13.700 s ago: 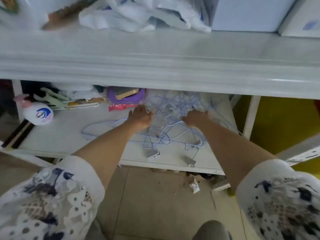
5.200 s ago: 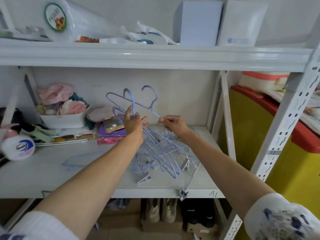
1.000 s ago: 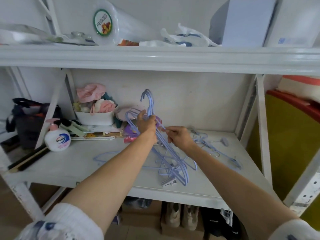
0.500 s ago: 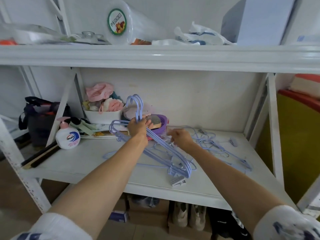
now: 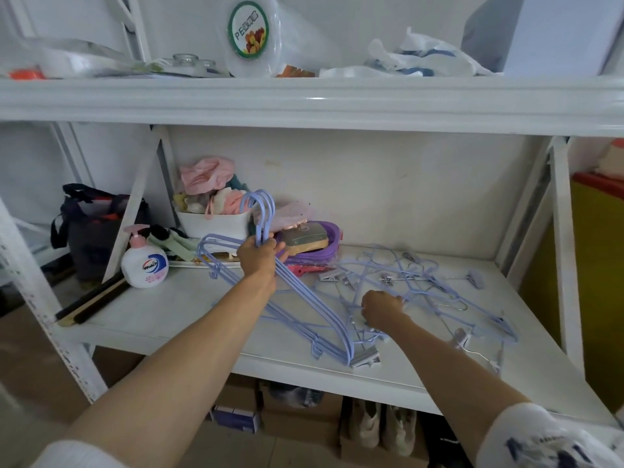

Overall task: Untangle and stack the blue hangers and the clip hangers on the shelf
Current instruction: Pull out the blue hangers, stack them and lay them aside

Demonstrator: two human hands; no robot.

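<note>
Two hands at work over a white shelf (image 5: 189, 319) strewn with hangers.

Spread loose across the shelf's right half, tangled clip hangers (image 5: 415, 285), metal clips scattered among blue wire. Gathered upright near the middle, a bunch of blue hangers (image 5: 304, 298), hooks up, lower ends resting on the board by the front edge. Clenched around the necks of that bunch, left hand (image 5: 258, 258). Reaching into the tangle just beside it, right hand (image 5: 381, 310), fingers curled on blue wire. Parked at far left, a pump soap bottle (image 5: 145, 261).
</note>
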